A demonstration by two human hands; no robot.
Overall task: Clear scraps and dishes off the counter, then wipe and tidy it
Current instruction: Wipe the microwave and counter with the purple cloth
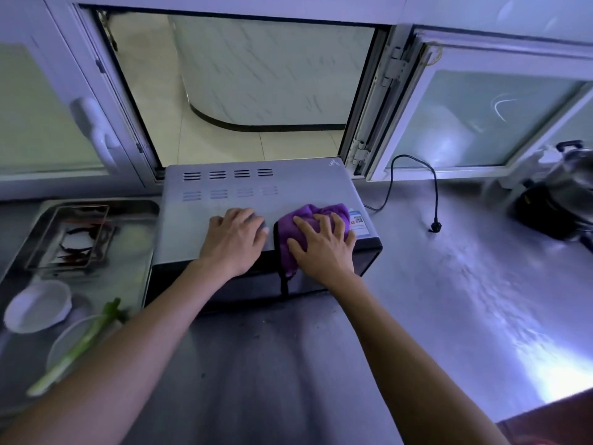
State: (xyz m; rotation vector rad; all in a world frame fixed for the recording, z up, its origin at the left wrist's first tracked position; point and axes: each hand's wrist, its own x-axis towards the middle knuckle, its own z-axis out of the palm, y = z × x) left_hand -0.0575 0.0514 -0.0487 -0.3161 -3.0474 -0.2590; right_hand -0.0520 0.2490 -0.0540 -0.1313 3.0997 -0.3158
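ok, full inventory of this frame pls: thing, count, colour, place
oven: 1, silver top with black front, centre of counter below the open window
cloth: 1, purple, on the oven top near its right edge
sticker: 1, white and blue, oven top right of the cloth
power cord: 1, black, unplugged, on the counter right of the oven
pot: 1, metal on a dark base, far right
steel trays: 2, nested, left of the oven, holding red and dark scraps
bowls: 2, white, lower left
green onion: 1, across the nearer bowl
counter: 1, steel
left hand: flat on the oven top
right hand: pressing on the cloth
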